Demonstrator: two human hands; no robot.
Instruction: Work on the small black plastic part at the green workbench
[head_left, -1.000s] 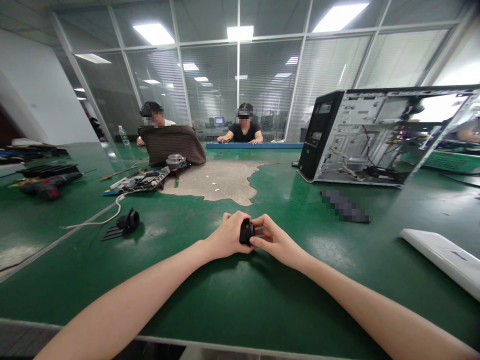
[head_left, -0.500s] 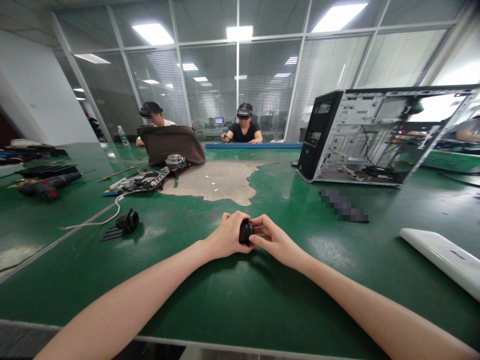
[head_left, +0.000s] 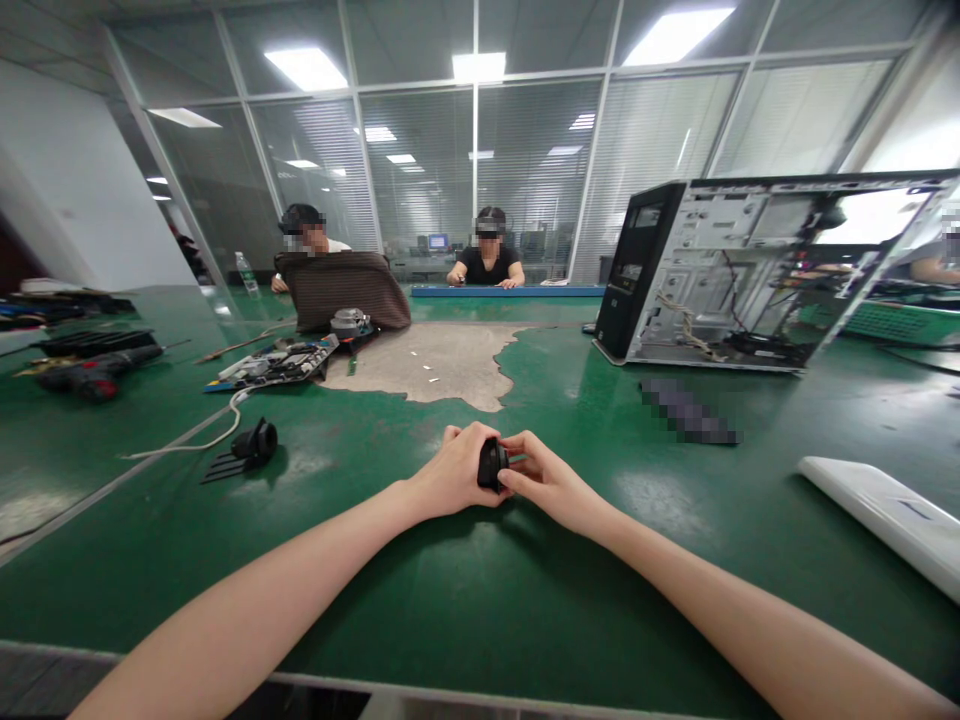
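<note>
Both my hands meet around a small black part (head_left: 491, 466) with a rounded rim, just above the green table. My left hand (head_left: 459, 468) wraps it from the left, so much of that side is hidden. From the right, my right hand (head_left: 541, 478) pinches its rim between thumb and fingertips. The exact kind of part cannot be made out. Off to the left on the table lies another black piece (head_left: 253, 444) with a round collar and several flat prongs.
An open computer case (head_left: 652, 280) stands at the right, beyond a white flat box (head_left: 885, 515). Circuit boards (head_left: 277, 362) and a brown screen-like panel (head_left: 337, 290) sit left of a bare patch (head_left: 435, 365). A power drill (head_left: 97, 372) lies far left. Two people sit opposite.
My hands and the black part stay in nearly the same place. Across the table, the middle person's hand has shifted slightly.
</note>
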